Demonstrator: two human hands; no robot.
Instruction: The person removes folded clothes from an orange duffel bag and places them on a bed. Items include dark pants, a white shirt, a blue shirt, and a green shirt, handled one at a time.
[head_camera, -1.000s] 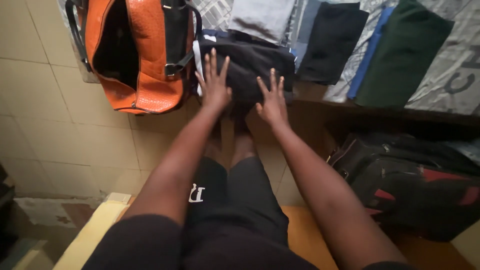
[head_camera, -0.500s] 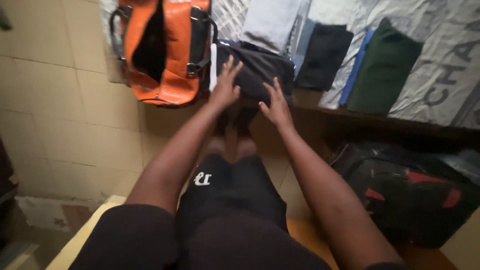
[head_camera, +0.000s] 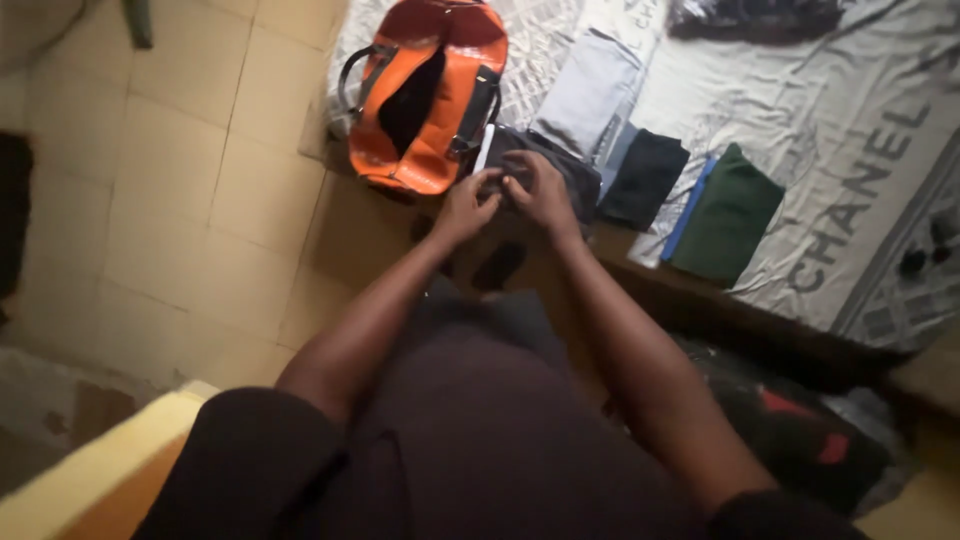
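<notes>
Both hands, flat and spread on the folded black garment a second ago, now bunch together, left hand and right hand gripping its near edge at the bed edge beside the orange bag.

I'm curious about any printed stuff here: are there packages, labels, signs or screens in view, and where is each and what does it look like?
No packages, signs or screens show.
Printed bed sheet: spread over the bed at upper right, pale grey with large dark block lettering and a band of small print.
Orange bag: on the sheet's left edge, glossy orange with black straps, open; no label visible.
Black bag: on the floor at lower right, dark with red patches; any label too dim to tell.
</notes>
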